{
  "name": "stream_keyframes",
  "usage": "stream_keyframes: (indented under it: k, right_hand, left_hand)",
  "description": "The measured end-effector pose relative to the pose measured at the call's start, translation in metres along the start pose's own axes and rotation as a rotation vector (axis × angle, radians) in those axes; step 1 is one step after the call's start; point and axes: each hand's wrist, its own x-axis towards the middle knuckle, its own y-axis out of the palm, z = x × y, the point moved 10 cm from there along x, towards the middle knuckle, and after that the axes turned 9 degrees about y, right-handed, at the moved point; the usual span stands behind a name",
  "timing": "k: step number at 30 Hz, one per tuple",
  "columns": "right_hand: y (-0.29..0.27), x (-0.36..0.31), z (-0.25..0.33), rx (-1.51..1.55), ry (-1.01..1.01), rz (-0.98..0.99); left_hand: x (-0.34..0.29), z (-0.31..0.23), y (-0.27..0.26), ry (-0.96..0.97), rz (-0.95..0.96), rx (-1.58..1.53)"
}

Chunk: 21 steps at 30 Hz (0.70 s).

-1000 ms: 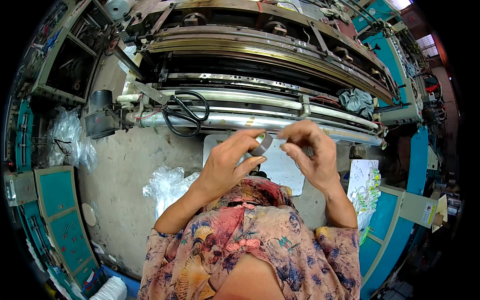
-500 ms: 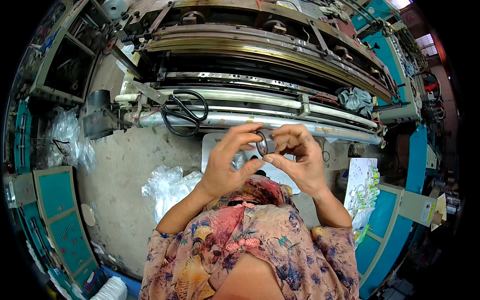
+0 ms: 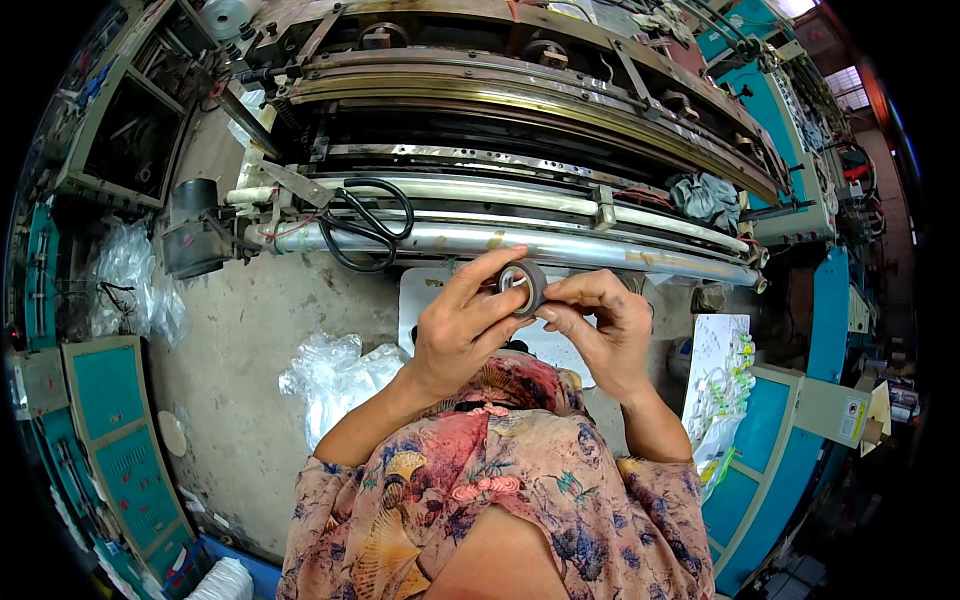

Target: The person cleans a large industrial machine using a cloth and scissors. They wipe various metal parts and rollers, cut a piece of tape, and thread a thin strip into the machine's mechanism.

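Note:
A small roll of dark grey-brown tape (image 3: pixel 537 284) is held up in front of my chest. My left hand (image 3: pixel 452 325) is closed on it, with a finger reaching into the pale core and another along the upper rim. From the other side, my right hand (image 3: pixel 602 318) pinches at the tape's outer face with thumb and fingertips. Whether a loose tape end sits in that pinch cannot be made out. Beyond my hands, large black-handled scissors (image 3: pixel 368 225) lie across the machine's front bars.
A long machine with metal rollers (image 3: pixel 450 238) spans the far side. Crumpled clear plastic (image 3: pixel 340 372) lies on the floor at left. Teal cabinets (image 3: pixel 110 385) stand on both sides. At right is a white board (image 3: pixel 716 375) with small green-and-white items. A grey cloth (image 3: pixel 706 200) rests on the machine.
The tape roll has turned so its open core shows more. My left finger has moved into the core, and my right fingers have closed against the roll's outer face.

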Motion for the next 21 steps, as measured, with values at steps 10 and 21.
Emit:
stream_keyframes:
  k: [10,21]
  right_hand:
    - [-0.001,-0.003,0.005,-0.103,-0.057,0.000]
    - [-0.010,-0.001,0.015,-0.228,-0.168,-0.108]
  left_hand:
    - [0.003,-0.010,0.004,0.108,0.067,0.046]
    - [0.006,0.003,-0.002,-0.004,-0.030,-0.076]
